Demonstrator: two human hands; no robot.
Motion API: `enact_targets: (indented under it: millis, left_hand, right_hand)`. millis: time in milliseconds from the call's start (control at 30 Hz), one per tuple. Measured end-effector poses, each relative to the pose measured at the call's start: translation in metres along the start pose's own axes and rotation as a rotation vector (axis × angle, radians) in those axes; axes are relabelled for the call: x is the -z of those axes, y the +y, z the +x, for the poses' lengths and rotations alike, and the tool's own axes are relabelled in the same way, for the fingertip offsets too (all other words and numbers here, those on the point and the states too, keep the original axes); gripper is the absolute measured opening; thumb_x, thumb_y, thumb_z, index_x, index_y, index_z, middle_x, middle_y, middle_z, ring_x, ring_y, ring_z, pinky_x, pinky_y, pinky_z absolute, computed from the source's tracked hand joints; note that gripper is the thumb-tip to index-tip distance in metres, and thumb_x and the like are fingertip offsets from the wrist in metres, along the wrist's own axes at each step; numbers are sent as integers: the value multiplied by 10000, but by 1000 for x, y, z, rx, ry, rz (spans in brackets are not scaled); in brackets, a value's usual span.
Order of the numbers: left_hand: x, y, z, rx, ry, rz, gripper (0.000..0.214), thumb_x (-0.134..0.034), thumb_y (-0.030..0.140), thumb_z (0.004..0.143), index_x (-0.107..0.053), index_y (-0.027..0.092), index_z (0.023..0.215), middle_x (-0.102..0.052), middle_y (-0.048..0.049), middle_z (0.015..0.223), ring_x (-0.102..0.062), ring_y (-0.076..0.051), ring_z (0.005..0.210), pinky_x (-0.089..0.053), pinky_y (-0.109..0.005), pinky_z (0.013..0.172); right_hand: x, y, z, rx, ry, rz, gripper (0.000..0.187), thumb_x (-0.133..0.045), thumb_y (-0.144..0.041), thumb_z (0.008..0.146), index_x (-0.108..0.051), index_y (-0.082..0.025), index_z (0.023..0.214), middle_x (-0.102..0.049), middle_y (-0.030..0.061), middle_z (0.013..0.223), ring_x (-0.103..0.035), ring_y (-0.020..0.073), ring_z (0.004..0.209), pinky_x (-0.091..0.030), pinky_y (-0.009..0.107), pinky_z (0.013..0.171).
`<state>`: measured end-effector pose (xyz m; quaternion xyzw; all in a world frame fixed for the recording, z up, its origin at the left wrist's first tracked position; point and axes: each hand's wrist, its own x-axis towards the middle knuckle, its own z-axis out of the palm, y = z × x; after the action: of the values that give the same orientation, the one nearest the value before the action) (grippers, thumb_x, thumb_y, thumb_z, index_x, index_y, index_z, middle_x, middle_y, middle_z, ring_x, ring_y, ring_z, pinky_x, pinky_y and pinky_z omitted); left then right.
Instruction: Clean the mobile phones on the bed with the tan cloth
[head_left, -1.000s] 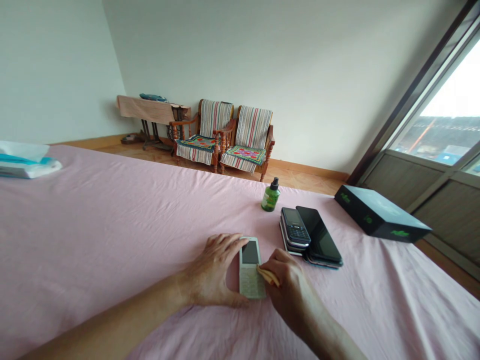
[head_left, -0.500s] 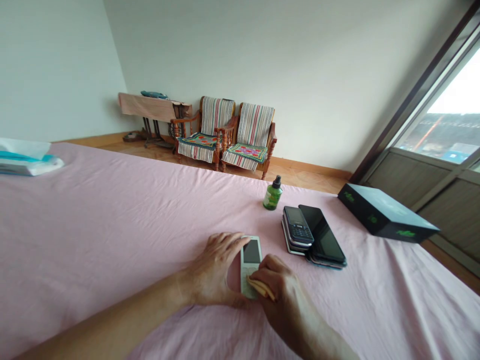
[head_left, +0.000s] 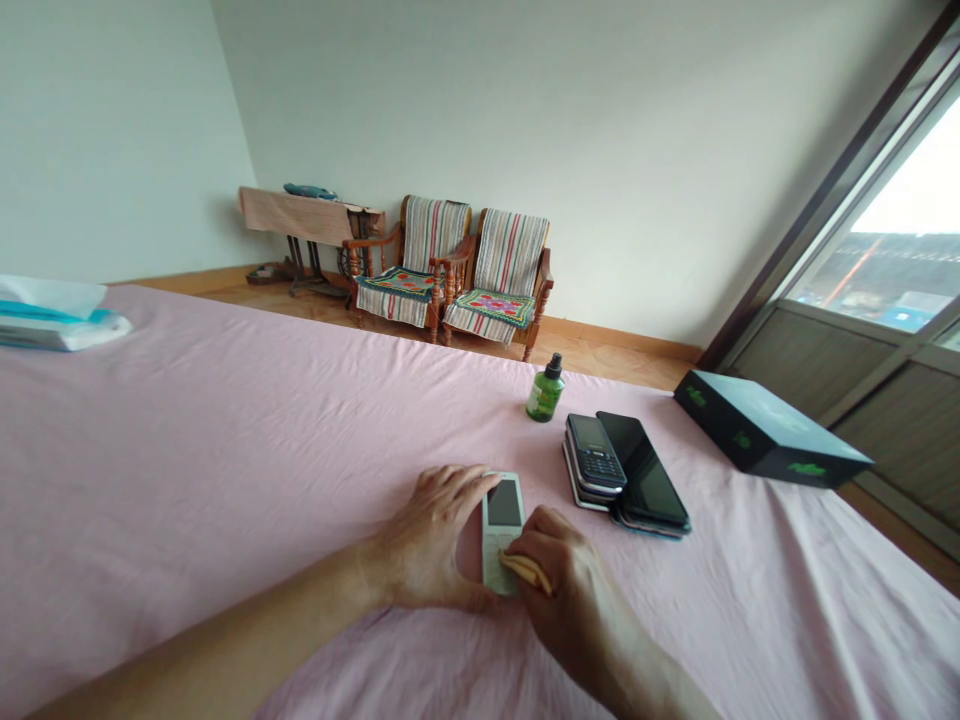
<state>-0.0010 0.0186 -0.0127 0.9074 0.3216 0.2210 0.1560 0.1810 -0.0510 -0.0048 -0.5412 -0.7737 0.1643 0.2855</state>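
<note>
A white keypad phone (head_left: 502,505) lies face up on the pink sheet, its dark screen toward the far end. My left hand (head_left: 435,540) grips it by its ends, fingertips at the top edge and thumb at the bottom. Bunched in my right hand (head_left: 559,570) is a folded yellow cloth (head_left: 527,572), pressed against the phone's keypad. Part of the keypad is hidden behind the cloth and fingers. To the right sits a stack of phones with a dark keypad phone (head_left: 596,450) on top, beside another stack topped by a black smartphone (head_left: 643,470).
A green spray bottle (head_left: 545,390) stands beyond the phones. On the right is a black box (head_left: 772,430) with green lettering. A tissue pack (head_left: 64,325) lies at the far left of the sheet (head_left: 262,430). Two wooden chairs (head_left: 512,255) stand by the wall.
My right hand has shifted the cloth very slightly to the right on the keypad. The left hand and the phone stay in place.
</note>
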Motion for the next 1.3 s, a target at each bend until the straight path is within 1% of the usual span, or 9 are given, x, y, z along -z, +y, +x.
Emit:
enact_targets:
  millis: [100,167,300,367,467,667,800,1033,1300]
  left_hand:
    - [-2,0,0,-17,12,-1,984,-809,508,522,-383,222,1362,-500,-114,1375,-460,-335,1249,-317,-448,1073]
    - [-2,0,0,-23,13,1,1004,-821,505,511,-380,220,1367,-499,-112,1377,-460,-331,1249,-321,-440,1074]
    - [-1,-1,0,-6,-4,7,1005,-793,568,539,-367,231,1385,-488,-114,1387,-446,-347,1261,-318,-464,1068]
    - [1,-1,0,3,-29,7,994,-775,583,559,-362,230,1392,-474,-129,1400,-431,-362,1273,-306,-488,1067]
    - [4,0,0,14,-52,2,983,-760,597,578,-364,213,1392,-466,-149,1408,-421,-377,1279,-296,-517,1067]
    - [5,1,1,32,-77,1,1007,-753,628,578,-358,206,1403,-452,-151,1423,-407,-368,1294,-288,-513,1077]
    - [5,1,1,37,-81,3,1004,-751,634,576,-367,206,1399,-449,-151,1426,-404,-371,1295,-291,-525,1075]
    - [3,0,0,26,-64,11,1003,-757,602,575,-356,193,1399,-455,-147,1417,-409,-368,1291,-304,-512,1075]
    - [-1,-1,0,-22,1,9,1007,-801,531,537,-362,211,1385,-486,-111,1386,-446,-336,1264,-327,-461,1077]
  right_hand:
    - [-5,-6,0,62,-44,19,277,-539,45,799,-620,-168,640,-558,18,772,-506,122,712,-334,220,596]
    - [-5,-7,0,73,-49,28,279,-528,39,811,-635,-174,666,-562,18,781,-510,124,723,-343,218,603]
    - [6,1,-2,14,-23,18,281,-523,67,742,-639,-173,651,-560,10,753,-523,115,686,-338,223,590]
    - [13,7,-2,-23,-9,-17,286,-504,78,701,-626,-166,615,-539,4,707,-518,109,641,-322,228,566]
    - [20,13,-3,-55,6,-29,291,-483,88,648,-636,-158,618,-534,2,690,-523,106,621,-316,227,552]
    - [21,13,-4,-57,-6,12,294,-482,97,615,-640,-151,616,-537,1,681,-535,107,626,-321,217,551]
    - [22,12,-4,-63,-43,43,299,-502,98,646,-664,-154,629,-538,3,690,-536,103,621,-315,214,540]
    - [16,4,-5,-21,-65,9,309,-519,110,701,-642,-162,624,-547,8,720,-519,106,649,-308,223,559]
    - [-5,-1,-6,74,6,-84,253,-579,42,785,-579,-164,638,-577,20,781,-504,134,726,-319,236,598]
